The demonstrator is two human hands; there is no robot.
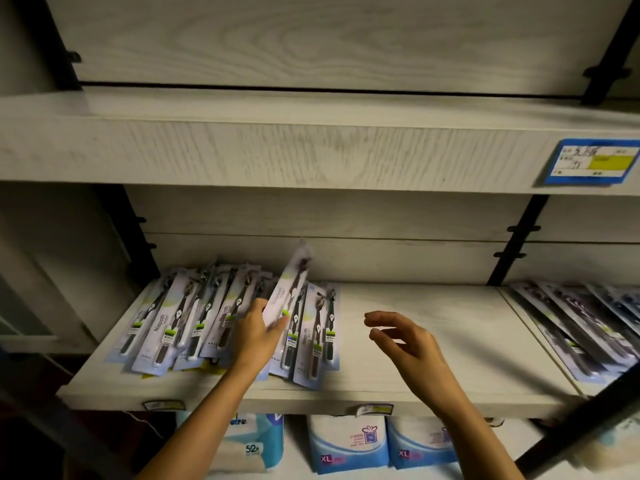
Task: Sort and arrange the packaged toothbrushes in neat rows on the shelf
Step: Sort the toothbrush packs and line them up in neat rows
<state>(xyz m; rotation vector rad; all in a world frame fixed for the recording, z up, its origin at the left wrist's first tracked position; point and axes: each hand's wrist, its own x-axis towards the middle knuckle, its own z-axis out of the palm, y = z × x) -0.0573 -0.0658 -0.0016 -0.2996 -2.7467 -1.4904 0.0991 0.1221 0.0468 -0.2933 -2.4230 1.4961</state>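
Grey-white wood-grain shelf [433, 341]. Heap of packaged toothbrushes [180, 327] at left end, overlapping, skewed, no clean row yet. Left hand [256, 337] over heap, fingers pinching lower end of raised pack [291, 285]; pack tilted up, top end clear of pile. Cards look light, thin, bendy and glossy, likely to slide over each other. Best hold at flat card edge, not clear bubble. Right hand [405, 337] well apart from left, hovering above bare mid-shelf, fingers loosely curved, holding nothing. Second batch [581, 327] fanned out far right, next bay.
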